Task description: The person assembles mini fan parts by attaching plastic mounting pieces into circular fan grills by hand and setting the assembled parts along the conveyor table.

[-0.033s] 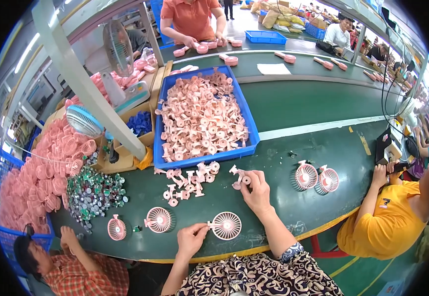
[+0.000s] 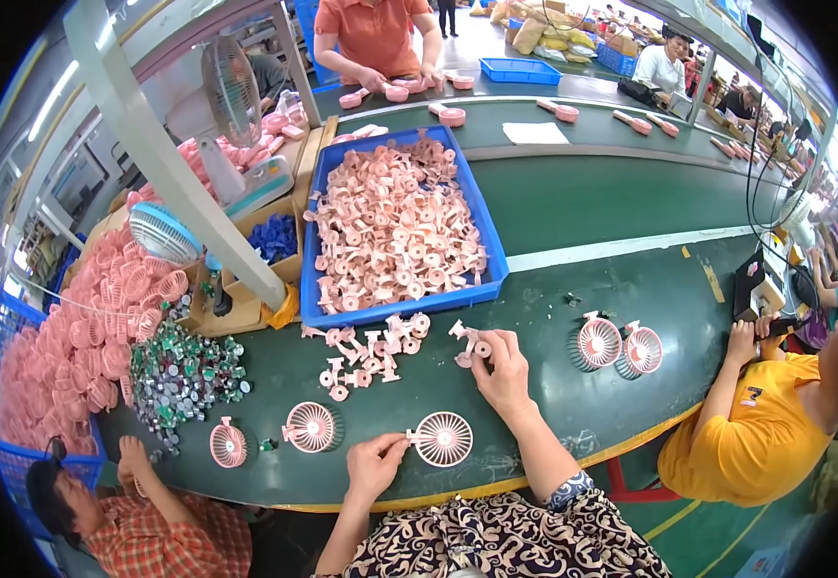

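A: What lies closest?
B: The surface's yellow near edge (image 2: 621, 447). Just inside it, the left hand (image 2: 373, 466) pinches the short stem of a round pink grille (image 2: 443, 440); whether that rests on the surface, I cannot tell.

A: And the right hand?
B: Farther in from that edge, thumb and fingers closed around small pale pink parts (image 2: 470, 347). The right hand (image 2: 504, 374) covers some, so I cannot count them.

A: Where is there room?
B: Along the near edge, to the right: open green surface (image 2: 544, 405) runs beyond the right forearm, below two upright cages (image 2: 600, 342). Leftward it's tighter, with two more cages (image 2: 310, 428) and then a heap of small green-and-silver pieces (image 2: 187, 380) at the left end.

A: Ahead of the hands?
B: A loose cluster of pale parts (image 2: 371, 356), then a heaped blue tray (image 2: 501, 279). Right of the tray, green opens out to a pale strip (image 2: 621, 249).

A: Beyond that?
B: Pink handheld fans (image 2: 558, 112) along the far side, and a person in orange (image 2: 371, 34), head cut off above.

A: Anything unclear?
B: A slanted post (image 2: 163, 135) hides things behind it, the dark rim crops the left basket (image 2: 0, 306), and the people at far right blur together.
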